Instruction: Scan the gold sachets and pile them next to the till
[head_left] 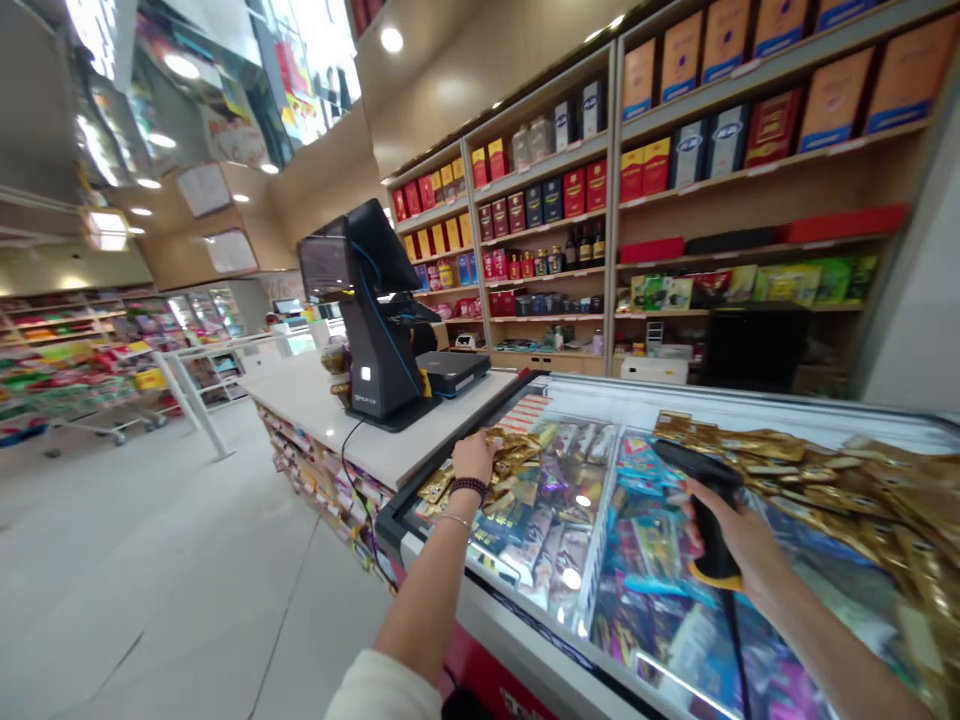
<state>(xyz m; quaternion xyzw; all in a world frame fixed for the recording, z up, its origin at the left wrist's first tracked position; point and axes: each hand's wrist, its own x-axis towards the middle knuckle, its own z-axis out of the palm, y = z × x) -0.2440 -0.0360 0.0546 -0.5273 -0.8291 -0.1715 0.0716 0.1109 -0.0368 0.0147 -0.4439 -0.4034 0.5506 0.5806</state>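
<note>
My left hand [474,460], with a dark bead bracelet and a thin bangle on its wrist, reaches over the left end of a glass-topped freezer [585,600]. Its fingers are closed at the edge of a gold foil packet [514,455], in a small heap of such packets; the fingertips are partly hidden. In my right hand [724,535] is a black barcode scanner [716,510] with a yellow-orange edge at its grip. Its head points left above the glass, and a cable hangs down from the handle. A larger pile of gold packets [832,490] lies behind and right of the scanner.
Left of the freezer, a white counter [300,385] bears a black checkout terminal [382,330] with a flat scale [454,372]. A cable [349,465] hangs over the counter's front. Shelves [540,225] of boxes and bottles line the back wall. Shopping carts [112,400] stand far left.
</note>
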